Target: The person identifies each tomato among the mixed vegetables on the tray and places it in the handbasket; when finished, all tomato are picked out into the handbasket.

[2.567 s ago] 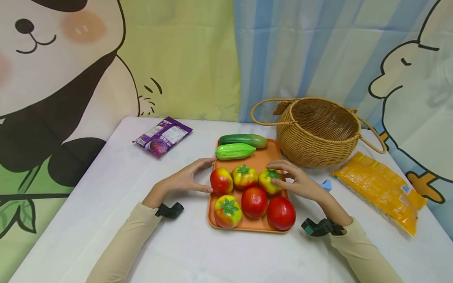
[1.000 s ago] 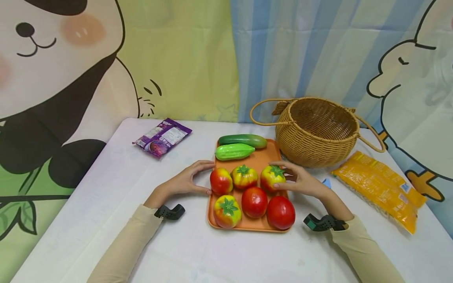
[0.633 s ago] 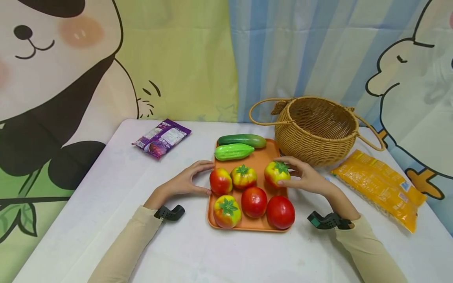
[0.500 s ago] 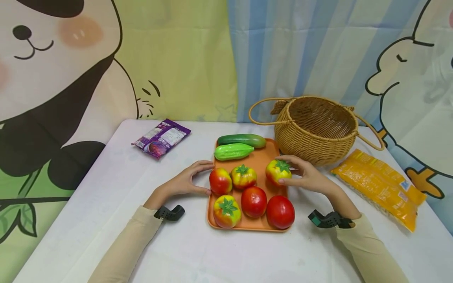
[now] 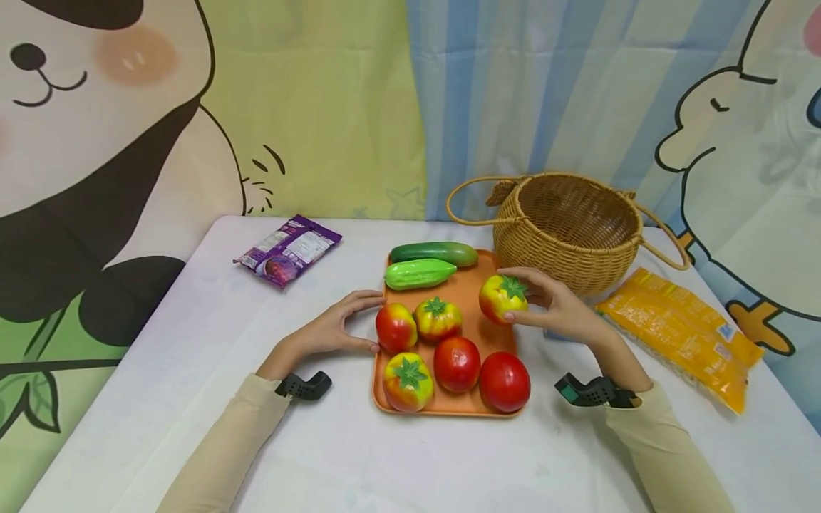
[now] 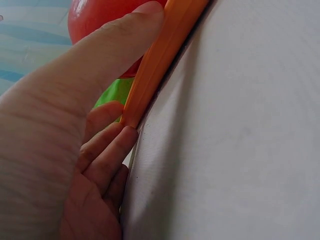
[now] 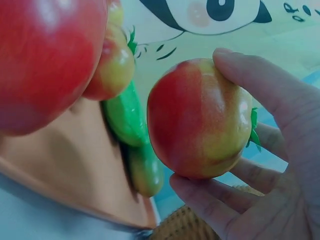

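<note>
My right hand grips a red-and-yellow tomato with a green leafy top. In the right wrist view, that tomato hangs above the orange tray, between thumb and fingers. On the left, my left hand touches the edge of the tray with fingers extended. Its thumb lies by a red-and-yellow tomato. Two more leafy-topped tomatoes and two red tomatoes sit on the tray. A dark green cucumber and a light green ridged vegetable lie at its far end.
A wicker basket with two loop handles stands behind the tray at right. An orange-yellow bag lies to its front right. At the back left is a purple packet. A blue thing beneath my right hand is mostly hidden.
My right hand has taken hold of the right-hand leafy-topped tomato, shifted it right and lifted it off the tray. My left hand has stayed at the tray's edge.
</note>
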The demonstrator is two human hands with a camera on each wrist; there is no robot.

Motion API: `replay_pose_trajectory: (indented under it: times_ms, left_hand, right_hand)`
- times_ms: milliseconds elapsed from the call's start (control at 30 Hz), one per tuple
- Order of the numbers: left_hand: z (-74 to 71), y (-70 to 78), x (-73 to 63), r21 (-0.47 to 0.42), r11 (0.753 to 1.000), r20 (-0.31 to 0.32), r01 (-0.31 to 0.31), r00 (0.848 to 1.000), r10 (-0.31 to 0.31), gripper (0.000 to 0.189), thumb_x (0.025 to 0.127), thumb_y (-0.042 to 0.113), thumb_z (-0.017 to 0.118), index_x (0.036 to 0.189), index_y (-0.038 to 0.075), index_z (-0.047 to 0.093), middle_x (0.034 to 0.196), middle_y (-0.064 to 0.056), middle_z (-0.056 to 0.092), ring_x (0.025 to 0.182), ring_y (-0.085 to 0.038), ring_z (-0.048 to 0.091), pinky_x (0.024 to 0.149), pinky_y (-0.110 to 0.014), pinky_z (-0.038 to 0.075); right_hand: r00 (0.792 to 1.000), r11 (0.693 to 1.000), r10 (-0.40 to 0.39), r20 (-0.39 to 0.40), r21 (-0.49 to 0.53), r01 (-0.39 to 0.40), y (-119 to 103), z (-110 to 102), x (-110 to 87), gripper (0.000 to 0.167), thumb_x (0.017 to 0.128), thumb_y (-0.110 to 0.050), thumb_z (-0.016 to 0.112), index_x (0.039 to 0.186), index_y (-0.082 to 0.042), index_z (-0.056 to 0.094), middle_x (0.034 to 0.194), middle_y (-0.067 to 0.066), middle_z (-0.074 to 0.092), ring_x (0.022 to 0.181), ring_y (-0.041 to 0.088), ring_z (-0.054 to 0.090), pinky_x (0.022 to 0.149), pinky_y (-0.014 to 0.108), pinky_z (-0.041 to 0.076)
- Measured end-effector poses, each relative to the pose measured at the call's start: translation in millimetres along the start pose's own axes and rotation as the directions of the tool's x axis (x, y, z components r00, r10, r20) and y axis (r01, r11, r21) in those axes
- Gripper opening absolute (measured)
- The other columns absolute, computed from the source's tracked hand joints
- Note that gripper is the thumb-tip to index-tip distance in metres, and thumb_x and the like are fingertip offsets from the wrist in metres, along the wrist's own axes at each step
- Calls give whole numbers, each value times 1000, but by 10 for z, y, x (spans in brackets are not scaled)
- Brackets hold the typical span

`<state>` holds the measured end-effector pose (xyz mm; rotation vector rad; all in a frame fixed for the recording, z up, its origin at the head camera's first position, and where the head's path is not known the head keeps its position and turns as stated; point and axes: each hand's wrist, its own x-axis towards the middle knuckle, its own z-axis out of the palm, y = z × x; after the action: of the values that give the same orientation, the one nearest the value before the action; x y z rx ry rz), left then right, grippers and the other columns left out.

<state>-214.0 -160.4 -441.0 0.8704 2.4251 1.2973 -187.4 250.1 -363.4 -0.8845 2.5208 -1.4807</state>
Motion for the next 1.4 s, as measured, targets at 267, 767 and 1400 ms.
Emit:
replay_pose_trajectory:
  times_ms: [267, 767, 1400]
  left_hand:
    - [-5, 23, -10, 19, 1000, -9, 15, 1000, -14, 92, 73, 32, 88, 149, 13, 40, 153, -6, 35, 143, -26, 29, 119, -51, 20]
    - [-4, 12, 7, 18, 999, 3, 29, 1000, -29, 92, 73, 33, 87, 149, 17, 40, 154, -3, 34, 144, -24, 28, 119, -50, 20]
    - [-5, 27, 6, 14, 1000, -6, 27, 1000, -27, 91, 73, 32, 88, 149, 17, 40, 153, -4, 35, 144, -24, 28, 119, -49, 19]
  right_hand:
    - [989, 992, -127, -80, 7, 128, -165, -17, 5, 64, 78, 11, 74, 137, 3, 49, 139, 14, 47, 109, 6, 57, 93, 16, 49]
    - [968, 984, -162, -192, 38, 172, -269, -181, 40, 66, 77, 18, 70, 137, 2, 49, 131, 4, 52, 100, 13, 59, 86, 16, 53]
    - [868, 955, -69, -492, 218, 199, -271, -320, 45, 66, 81, 20, 63, 141, -3, 48, 135, 6, 49, 115, 18, 53, 90, 15, 50]
